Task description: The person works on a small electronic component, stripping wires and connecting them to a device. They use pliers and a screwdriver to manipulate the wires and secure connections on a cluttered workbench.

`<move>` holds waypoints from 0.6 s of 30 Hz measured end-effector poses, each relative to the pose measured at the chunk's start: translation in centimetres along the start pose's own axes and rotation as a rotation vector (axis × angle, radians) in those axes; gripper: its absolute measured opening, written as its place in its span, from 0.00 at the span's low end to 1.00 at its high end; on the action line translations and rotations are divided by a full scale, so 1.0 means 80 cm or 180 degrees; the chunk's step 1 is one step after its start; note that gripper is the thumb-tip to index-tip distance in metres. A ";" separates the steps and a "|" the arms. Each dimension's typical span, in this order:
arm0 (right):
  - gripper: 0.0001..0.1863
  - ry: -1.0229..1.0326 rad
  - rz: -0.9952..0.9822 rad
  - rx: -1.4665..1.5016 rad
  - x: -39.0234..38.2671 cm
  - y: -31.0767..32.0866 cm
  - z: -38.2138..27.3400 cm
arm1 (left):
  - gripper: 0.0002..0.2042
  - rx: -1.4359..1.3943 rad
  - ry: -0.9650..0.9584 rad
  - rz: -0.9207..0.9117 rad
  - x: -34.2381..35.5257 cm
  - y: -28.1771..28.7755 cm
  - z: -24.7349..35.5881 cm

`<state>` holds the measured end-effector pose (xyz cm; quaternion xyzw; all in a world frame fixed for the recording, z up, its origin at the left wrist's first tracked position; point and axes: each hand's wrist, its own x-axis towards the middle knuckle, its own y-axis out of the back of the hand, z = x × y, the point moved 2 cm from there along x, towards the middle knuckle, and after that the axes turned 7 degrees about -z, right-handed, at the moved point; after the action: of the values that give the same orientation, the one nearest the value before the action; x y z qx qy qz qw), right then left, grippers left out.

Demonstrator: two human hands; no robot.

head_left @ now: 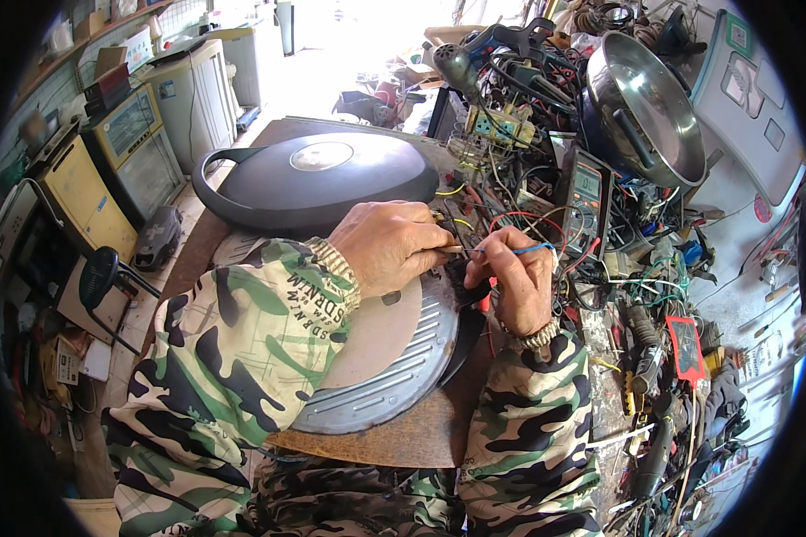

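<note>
An opened round electric griddle lies in front of me. Its dark lid (pixel 367 170) rests at the back, and its ridged metal plate (pixel 367 410) is nearer, partly covered by a pale disc (pixel 381 353). Over the far right edge of the plate, my left hand (pixel 390 246) is closed in a pinch on a thin wire end (pixel 455 250). Close beside it, my right hand (pixel 515 282) pinches a blue wire (pixel 535 248) that runs across its fingers. Whether the two wires touch is hard to make out. Dark parts below the fingertips are mostly hidden.
A multimeter (pixel 587 201) with red leads stands to the right. Tangled wires, tools and parts crowd the bench there, with a steel pan (pixel 645 107) at the back and a red fly swatter (pixel 685 347) nearer. Cabinets (pixel 85 192) and a stool (pixel 100 276) are at left.
</note>
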<state>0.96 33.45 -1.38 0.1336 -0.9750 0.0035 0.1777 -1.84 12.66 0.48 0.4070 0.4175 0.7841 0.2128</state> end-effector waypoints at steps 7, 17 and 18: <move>0.15 0.0098 0.0092 -0.0314 -0.001 0.001 0.002 | 0.07 0.0173 -0.0027 0.0113 0.000 0.003 0.008; 0.15 0.0129 0.0137 -0.0703 -0.001 -0.002 0.004 | 0.06 0.0115 -0.0073 0.0194 0.000 -0.001 0.013; 0.15 0.0109 0.0133 -0.0742 -0.001 -0.001 0.003 | 0.07 0.0110 -0.0068 0.0192 0.000 0.000 0.014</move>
<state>1.02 33.36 -1.62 0.0916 -0.9682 -0.1040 0.2085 -0.94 13.16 0.82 0.4314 0.4161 0.7784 0.1865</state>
